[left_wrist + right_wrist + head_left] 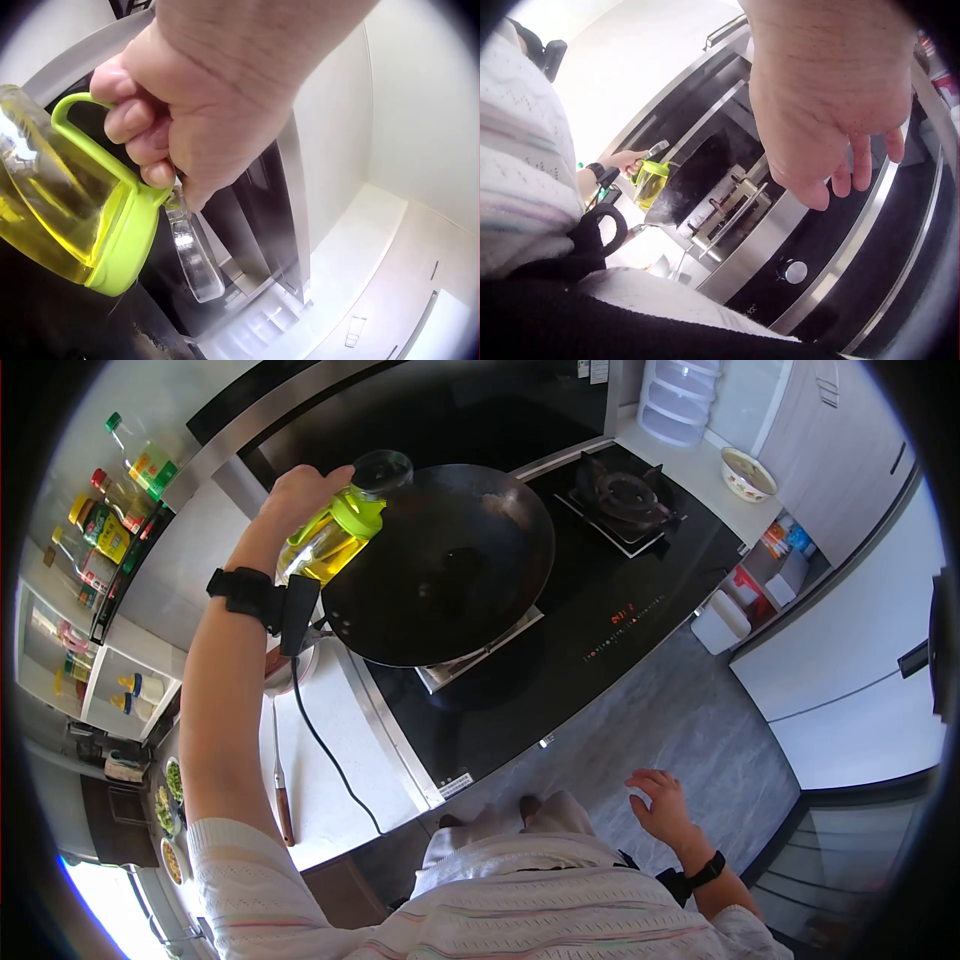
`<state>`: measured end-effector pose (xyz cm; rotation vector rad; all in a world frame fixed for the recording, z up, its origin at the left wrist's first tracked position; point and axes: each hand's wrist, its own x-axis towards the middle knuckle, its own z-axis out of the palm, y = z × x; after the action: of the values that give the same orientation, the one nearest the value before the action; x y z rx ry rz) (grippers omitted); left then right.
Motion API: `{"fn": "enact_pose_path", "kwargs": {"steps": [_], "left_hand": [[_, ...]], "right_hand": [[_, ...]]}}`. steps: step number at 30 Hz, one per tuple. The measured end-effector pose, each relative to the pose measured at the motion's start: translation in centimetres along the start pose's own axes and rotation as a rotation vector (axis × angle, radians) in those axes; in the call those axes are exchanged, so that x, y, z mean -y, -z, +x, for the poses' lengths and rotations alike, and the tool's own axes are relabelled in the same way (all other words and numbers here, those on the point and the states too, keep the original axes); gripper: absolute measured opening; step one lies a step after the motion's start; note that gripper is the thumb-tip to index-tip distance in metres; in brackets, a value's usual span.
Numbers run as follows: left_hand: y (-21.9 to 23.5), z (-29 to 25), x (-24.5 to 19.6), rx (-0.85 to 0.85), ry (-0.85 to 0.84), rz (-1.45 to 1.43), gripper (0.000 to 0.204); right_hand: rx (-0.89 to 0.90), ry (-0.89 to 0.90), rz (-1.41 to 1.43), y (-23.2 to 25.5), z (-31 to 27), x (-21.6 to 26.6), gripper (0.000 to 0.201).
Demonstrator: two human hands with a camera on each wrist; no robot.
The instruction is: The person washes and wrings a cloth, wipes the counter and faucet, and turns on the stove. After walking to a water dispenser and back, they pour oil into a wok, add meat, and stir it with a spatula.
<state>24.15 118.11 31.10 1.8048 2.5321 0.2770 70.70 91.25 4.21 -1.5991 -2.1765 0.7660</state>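
Note:
My left hand [302, 498] grips the green handle of a glass oil jug [335, 543] and holds it tilted over the left side of a black wok [450, 570]. Yellow oil lies toward the jug's green lid [127, 244] in the left wrist view, where the fingers curl round the handle [94, 146]. A clear lid flap [193, 251] stands raised by the thumb. Whether oil is flowing out cannot be told. Away from the stove, my right hand [662, 810] hangs with loosely bent fingers and holds nothing.
The wok sits on the left burner of a black cooktop [600, 600]; the right burner [625, 490] is bare. Sauce bottles [105, 530] line a rack at left. A long wooden-handled tool [284, 815] lies on the white counter [335, 800]. A bowl [747, 475] stands at right.

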Motion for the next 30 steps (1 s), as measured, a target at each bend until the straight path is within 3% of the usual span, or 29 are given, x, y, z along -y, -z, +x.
{"fn": "enact_pose_path", "kwargs": {"steps": [10, 22, 30], "left_hand": [[1.1, -3.1, 2.2, 0.029, 0.034, -0.054, 0.065], [-0.1, -5.1, -1.5, 0.094, -0.078, -0.061, 0.064], [-0.5, -5.7, -2.1, 0.064, -0.055, -0.13, 0.062]], "right_hand": [[0.004, 0.104, 0.012, -0.1, 2.0, 0.5, 0.025], [0.013, 0.149, -0.003, -0.2, 2.4, 0.6, 0.027], [0.02, 0.144, -0.006, -0.2, 2.3, 0.5, 0.026]]}}
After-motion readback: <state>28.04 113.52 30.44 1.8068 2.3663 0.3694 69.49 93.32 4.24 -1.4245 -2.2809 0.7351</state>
